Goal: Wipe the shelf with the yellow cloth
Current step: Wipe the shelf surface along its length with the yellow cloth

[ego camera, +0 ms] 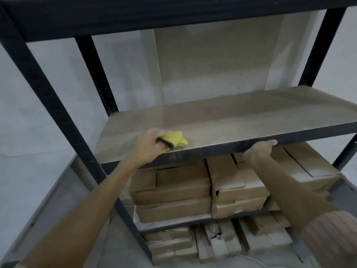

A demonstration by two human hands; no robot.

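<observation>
A bare brown shelf board (231, 117) sits in a black metal rack at chest height. My left hand (150, 146) grips a bunched yellow cloth (176, 139) with a grey underside and holds it down on the board near its front left edge. My right hand (258, 149) grips the black front rail (309, 135) of the same shelf from below, with the fingertips over the rail's top edge.
Black uprights (48, 101) frame the rack, and a dark shelf (154, 14) spans overhead. Several brown cardboard boxes (173, 192) are stacked on the shelf below, with more boxes (173, 246) on the bottom level. White walls lie behind and to the left.
</observation>
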